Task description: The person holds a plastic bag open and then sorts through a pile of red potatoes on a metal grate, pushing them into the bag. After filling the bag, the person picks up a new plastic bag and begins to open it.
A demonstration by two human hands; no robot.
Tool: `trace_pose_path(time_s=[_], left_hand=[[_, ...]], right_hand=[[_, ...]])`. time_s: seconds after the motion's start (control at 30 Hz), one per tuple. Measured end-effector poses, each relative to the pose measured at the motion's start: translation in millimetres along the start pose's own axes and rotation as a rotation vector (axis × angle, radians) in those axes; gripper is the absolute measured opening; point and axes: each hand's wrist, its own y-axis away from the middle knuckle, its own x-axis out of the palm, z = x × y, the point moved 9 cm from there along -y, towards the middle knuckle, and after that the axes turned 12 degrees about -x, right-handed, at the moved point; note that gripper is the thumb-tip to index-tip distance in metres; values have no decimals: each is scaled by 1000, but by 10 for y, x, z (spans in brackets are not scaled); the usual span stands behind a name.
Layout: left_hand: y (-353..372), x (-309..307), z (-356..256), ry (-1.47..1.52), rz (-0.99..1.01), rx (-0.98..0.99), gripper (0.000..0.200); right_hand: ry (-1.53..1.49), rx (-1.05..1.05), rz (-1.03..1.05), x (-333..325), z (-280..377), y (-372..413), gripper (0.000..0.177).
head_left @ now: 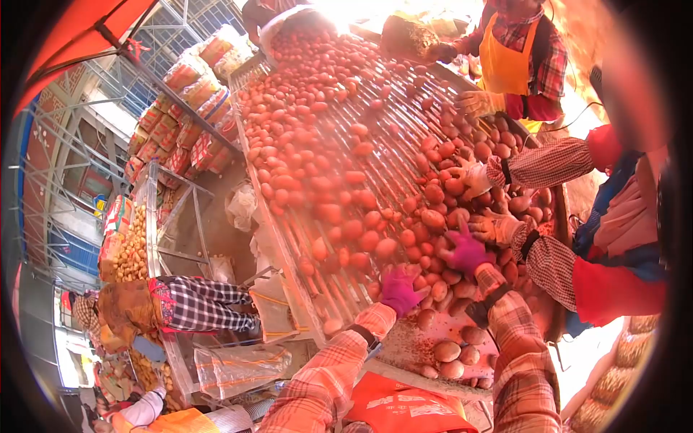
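Observation:
My left hand [402,289], in a purple glove, lies at the near edge of a heap of reddish potatoes [386,249] on a slatted sorting table [401,162]. Its fingers are apart and touch the potatoes around them; I see none gripped. Further right, my right hand [465,249], also in a purple glove, reaches into the denser pile with its fingers spread. Several potatoes [447,351] lie on the flat near end of the table below my hands. Dark bands circle both my plaid sleeves.
At my right, a co-worker's gloved hands [494,227] work in the same pile. Across the table's far right stands another person in an orange apron [505,58]. Stacked sacks [191,137] stand on the left, near a person in checked trousers [206,303] and metal frames [153,216].

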Motion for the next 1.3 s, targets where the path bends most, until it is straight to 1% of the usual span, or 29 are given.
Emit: trace_pose_path(time_s=[0.07, 0.1, 0.13, 0.17, 0.23, 0.27, 0.3, 0.37, 0.4, 0.47, 0.5, 0.57, 0.6, 0.63, 0.7, 0.8, 0.83, 0.87, 0.9, 0.97, 1.03, 1.07, 1.1, 1.13, 1.17, 1.2, 1.23, 1.27, 1.3], left_hand=[[121, -43, -149, 9, 14, -3, 79], [218, 40, -180, 15, 45, -10, 79], [310, 65, -214, -17, -83, 90, 79], [344, 78, -251, -20, -74, 111, 79], [543, 185, -369, 212, 43, 150, 71], [675, 221, -448, 207, -1, 201, 71], [776, 282, -508, 206, -46, 254, 70], [936, 607, -526, -25, -160, 316, 65], [1008, 660, -648, -10, -115, 359, 65], [1113, 749, -743, 44, 70, 218, 71], [1141, 778, -881, 48, 91, 239, 71], [1152, 916, -990, -158, 158, 206, 67], [1171, 882, -1143, -170, 32, 297, 62], [1123, 963, -1227, -167, 38, 298, 62], [1127, 977, -1659, 30, 140, 449, 62], [1189, 1083, -2112, 30, 115, 449, 61], [1200, 1076, -2275, -6, 245, 435, 64], [1237, 1079, -2376, -41, 374, 416, 67], [1234, 1179, -2361, -43, 357, 398, 67], [1276, 1232, -2256, 576, 439, 456, 74], [1158, 969, -1833, 545, 310, 406, 79], [1107, 806, -1583, 526, 227, 378, 83], [1069, 662, -1284, 507, 178, 355, 83], [1057, 501, -938, 247, 12, 340, 86], [1113, 340, -641, -13, -138, 315, 88], [1229, 194, -404, -31, -165, 292, 88], [1314, 179, -157, -157, -48, 208, 90], [1431, 250, 52, -276, 74, 125, 91], [1599, 359, 198, -280, 65, 115, 91]], right_hand=[[127, -71, -5, 111, -83, 187, 66], [132, -66, -15, 119, -113, 317, 66], [100, -61, 7, 171, -152, 469, 62], [67, -48, 27, 198, -204, 625, 59], [-83, -40, 21, 76, -134, 936, 61], [-147, -51, -17, 79, -171, 1122, 62], [-31, -12, 9, 146, -269, 1307, 65], [-15, 114, 92, 362, -562, 1726, 68], [-20, 146, 73, 280, -582, 1913, 69], [-31, 182, 46, 158, -556, 2245, 71], [-32, 181, 28, 85, -567, 2391, 72], [-22, 208, 55, 101, -685, 2723, 74], [-87, 223, -16, 88, -767, 2907, 74], [-148, 234, -87, 76, -855, 3066, 75], [-166, 259, -105, 63, -854, 3364, 73], [-110, 298, -157, 91, -899, 3710, 70], [-37, 316, -183, 96, -925, 3797, 69], [94, 234, -289, 9, -840, 3850, 68], [114, 324, -249, -40, -798, 3904, 68], [116, 449, -206, -46, -786, 3989, 67], [354, 493, -234, -128, -568, 4001, 63], [532, 400, -343, -38, -398, 4011, 62], [423, 364, -295, 4, -281, 3803, 62], [557, 201, -312, -68, 197, 3569, 54], [540, 158, -327, 68, 407, 3400, 54], [395, -23, -231, 319, 651, 3254, 49], [256, -195, -128, 504, 842, 3128, 43], [251, -215, -134, 561, 848, 3019, 43], [188, -386, -54, 738, 940, 2928, 40]])
